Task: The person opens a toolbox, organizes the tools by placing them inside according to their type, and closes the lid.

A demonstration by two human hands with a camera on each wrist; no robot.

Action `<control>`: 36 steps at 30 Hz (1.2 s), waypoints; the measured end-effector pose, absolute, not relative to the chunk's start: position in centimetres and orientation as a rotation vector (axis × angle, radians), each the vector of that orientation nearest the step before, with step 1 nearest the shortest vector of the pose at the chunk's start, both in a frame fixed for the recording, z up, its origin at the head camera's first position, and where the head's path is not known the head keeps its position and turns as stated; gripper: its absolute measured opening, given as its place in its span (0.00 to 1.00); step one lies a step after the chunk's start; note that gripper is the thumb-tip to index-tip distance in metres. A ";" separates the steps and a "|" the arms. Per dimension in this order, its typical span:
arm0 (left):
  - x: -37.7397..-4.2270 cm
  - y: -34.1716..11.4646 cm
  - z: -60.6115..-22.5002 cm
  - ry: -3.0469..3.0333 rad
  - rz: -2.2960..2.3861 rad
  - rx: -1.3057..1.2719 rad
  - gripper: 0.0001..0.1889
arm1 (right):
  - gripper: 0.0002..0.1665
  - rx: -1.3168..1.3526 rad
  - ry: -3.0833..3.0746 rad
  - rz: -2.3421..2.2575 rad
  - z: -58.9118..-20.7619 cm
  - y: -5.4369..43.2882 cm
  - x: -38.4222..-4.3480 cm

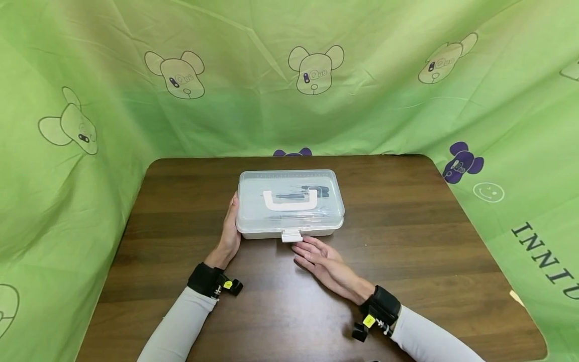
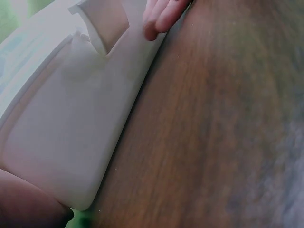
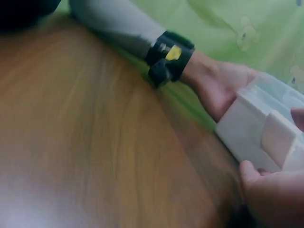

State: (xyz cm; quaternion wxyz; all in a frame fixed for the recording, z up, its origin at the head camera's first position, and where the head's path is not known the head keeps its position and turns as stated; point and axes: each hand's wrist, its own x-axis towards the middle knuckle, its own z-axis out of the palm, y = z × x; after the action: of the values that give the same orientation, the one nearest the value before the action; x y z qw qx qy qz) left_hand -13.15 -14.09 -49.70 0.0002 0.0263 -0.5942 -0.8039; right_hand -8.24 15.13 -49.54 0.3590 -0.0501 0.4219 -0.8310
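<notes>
A white box with a clear lid [image 1: 253,216] sits closed on the table, its white handle [image 1: 291,206] folded flat on top. Through the lid show several dark, slim tools [image 1: 316,191]. My left hand [image 1: 229,234] lies along the box's left side, fingers straight against the wall; in the right wrist view the left palm [image 3: 225,88] meets the box's end. Just below the front latch [image 1: 291,236] is my right hand [image 1: 330,266], fingers extended and loosely spread. In the left wrist view, right fingertips [image 2: 164,21] are close beside the latch [image 2: 107,23].
The brown wooden table [image 1: 190,201] has rounded corners. A green cloth [image 1: 253,115] with printed bear heads hangs behind it and along both sides. A small pale piece [image 1: 516,298] lies at the table's right edge. Each wrist carries a black strap [image 1: 205,280] with a small camera.
</notes>
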 end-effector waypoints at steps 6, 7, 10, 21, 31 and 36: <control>-13.1 -14.1 -49.7 -1.858 -2.531 0.077 0.40 | 0.39 0.048 0.861 -2.297 -49.4 13.4 -8.0; -13.0 -14.1 -49.8 -1.856 -2.530 0.077 0.40 | 0.37 0.082 0.832 -2.317 -49.3 13.2 -8.0; -13.0 -14.1 -49.8 -1.852 -2.533 0.084 0.39 | 0.25 0.146 0.766 -2.365 -49.3 12.5 -7.8; -13.1 -14.1 -49.8 -1.835 -2.539 0.065 0.38 | 0.19 0.212 0.771 -2.453 -49.8 10.8 -7.3; -13.2 -13.9 -49.4 -1.831 -2.539 0.085 0.40 | 0.14 0.379 0.908 -2.489 -49.0 9.5 -7.4; -13.0 -13.9 -49.4 -1.847 -2.533 0.088 0.40 | 0.14 0.495 0.977 -2.517 -48.6 8.9 -7.6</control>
State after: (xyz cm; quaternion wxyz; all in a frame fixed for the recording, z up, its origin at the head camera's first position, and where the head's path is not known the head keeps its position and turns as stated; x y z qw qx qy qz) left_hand -13.03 -13.89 -49.40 0.0028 0.0280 -0.5890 -0.8076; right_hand -7.62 8.88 -48.60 0.1970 0.1767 0.3489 -0.8990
